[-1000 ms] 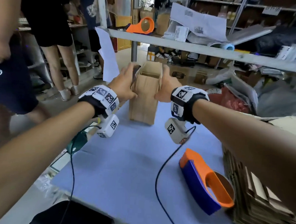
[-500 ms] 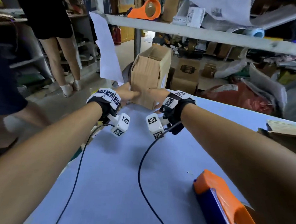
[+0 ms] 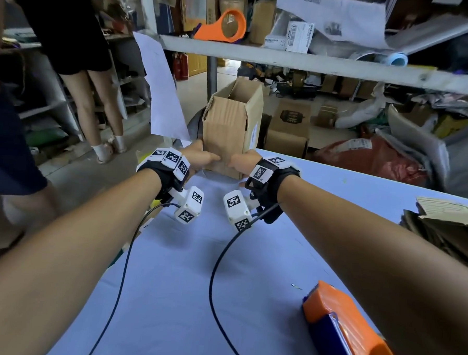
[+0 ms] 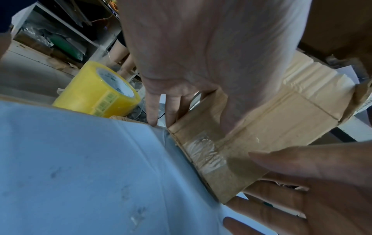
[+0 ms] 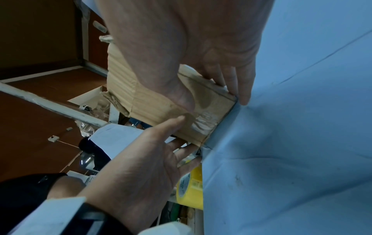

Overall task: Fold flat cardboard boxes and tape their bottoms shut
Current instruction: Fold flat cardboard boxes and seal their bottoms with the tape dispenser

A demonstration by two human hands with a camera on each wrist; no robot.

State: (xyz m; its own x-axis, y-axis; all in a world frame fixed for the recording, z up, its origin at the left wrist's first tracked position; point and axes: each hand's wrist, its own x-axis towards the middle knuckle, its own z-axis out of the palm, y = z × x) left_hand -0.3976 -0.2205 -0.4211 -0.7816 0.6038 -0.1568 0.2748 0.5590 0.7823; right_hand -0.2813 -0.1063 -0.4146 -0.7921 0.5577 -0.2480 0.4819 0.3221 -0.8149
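A brown cardboard box (image 3: 230, 128) stands upright with its top open at the far left corner of the blue table (image 3: 181, 283). My left hand (image 3: 201, 158) and right hand (image 3: 239, 162) meet at its base. In the left wrist view my left hand (image 4: 191, 63) lays its thumb on the box's near face (image 4: 281, 119) by a clear tape strip (image 4: 205, 152), with its fingers straight down the left side. In the right wrist view my right hand (image 5: 191, 47) presses its thumb on that face (image 5: 157, 108), fingers straight along the right side.
An orange and blue tape dispenser (image 3: 349, 327) lies near my right forearm. Flat cardboard (image 3: 447, 223) is stacked at the right edge. A yellow tape roll (image 4: 96, 93) sits below the table's left edge. A grey shelf rail (image 3: 314, 66) crosses overhead. A person (image 3: 79, 47) stands at left.
My hands slid from the box's upper sides down to its base, thumbs now on the near face. The box stands closer to the table's far corner.
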